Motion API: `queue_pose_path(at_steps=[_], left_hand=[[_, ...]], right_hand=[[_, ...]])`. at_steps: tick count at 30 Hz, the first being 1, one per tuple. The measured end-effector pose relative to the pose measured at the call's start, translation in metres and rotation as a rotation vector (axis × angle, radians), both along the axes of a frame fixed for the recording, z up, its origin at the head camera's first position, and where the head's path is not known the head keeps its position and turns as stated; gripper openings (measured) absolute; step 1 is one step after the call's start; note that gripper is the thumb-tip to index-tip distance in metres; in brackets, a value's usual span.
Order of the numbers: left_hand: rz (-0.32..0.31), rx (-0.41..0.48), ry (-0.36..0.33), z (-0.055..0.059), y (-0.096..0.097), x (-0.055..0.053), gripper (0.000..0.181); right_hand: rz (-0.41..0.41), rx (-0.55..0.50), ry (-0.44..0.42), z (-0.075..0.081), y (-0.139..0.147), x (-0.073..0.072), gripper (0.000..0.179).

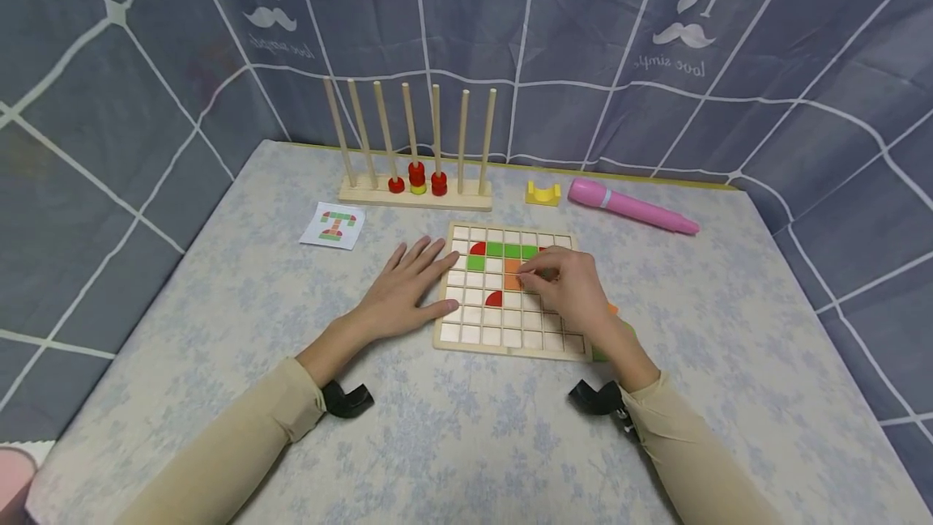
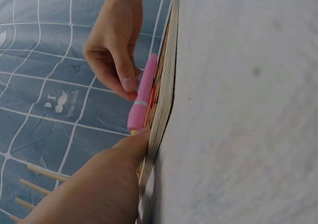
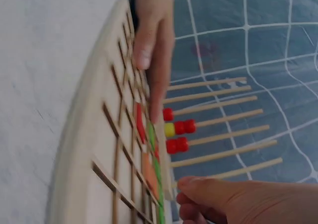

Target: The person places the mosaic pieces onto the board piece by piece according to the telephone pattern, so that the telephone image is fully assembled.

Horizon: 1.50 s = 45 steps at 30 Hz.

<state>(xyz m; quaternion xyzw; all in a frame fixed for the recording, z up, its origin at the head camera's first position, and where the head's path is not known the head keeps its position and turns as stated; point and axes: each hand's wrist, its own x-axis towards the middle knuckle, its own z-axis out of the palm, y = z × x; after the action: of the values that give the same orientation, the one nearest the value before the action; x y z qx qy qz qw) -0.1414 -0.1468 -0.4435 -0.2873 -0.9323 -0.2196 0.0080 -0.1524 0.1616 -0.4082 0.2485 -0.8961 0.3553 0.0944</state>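
A wooden grid board [image 1: 513, 339] lies on the table, with a row of green tiles [image 1: 512, 250], a single green tile [image 1: 476, 263], red quarter-round tiles [image 1: 494, 299] and orange tiles in its cells. My left hand [image 1: 404, 294] rests flat with spread fingers, its thumb and fingertips on the board's left edge. Over the middle of the grid, my right hand [image 1: 572, 286] pinches with thumb and index finger at an orange tile [image 1: 513, 282]; the fingertips cover part of it. The right hand hides several cells on that side.
Behind the board stands a wooden peg rack [image 1: 415, 199] with red and yellow beads. A pattern card [image 1: 334, 225] lies to the left. A yellow holder [image 1: 543, 194] and a pink pen [image 1: 630, 207] lie behind. Loose green tiles [image 1: 599, 355] show beneath the right wrist.
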Motion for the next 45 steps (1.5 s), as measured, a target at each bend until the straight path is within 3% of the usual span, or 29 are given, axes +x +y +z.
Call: queue_pose_path(at_steps=[11,18,28,37,45], left_hand=[[-0.007,-0.005,0.004,-0.002,0.001,-0.002,0.081],[0.000,-0.008,0.009,-0.002,0.000,-0.003,0.081],[-0.003,0.003,0.010,-0.003,0.001,-0.003,0.080],[-0.003,0.002,0.003,-0.002,0.002,-0.002,0.080],[-0.003,0.006,0.006,0.000,0.002,-0.001,0.081]], right_hand=[[-0.118,0.033,-0.161,0.007,0.060,0.012,0.011],[-0.191,0.037,-0.223,0.011,0.098,0.010,0.021],[-0.122,0.133,-0.359,0.007,0.123,0.012,0.032],[-0.079,0.199,-0.295,0.007,0.119,0.013,0.020],[-0.040,0.158,-0.171,0.001,0.111,0.011,0.015]])
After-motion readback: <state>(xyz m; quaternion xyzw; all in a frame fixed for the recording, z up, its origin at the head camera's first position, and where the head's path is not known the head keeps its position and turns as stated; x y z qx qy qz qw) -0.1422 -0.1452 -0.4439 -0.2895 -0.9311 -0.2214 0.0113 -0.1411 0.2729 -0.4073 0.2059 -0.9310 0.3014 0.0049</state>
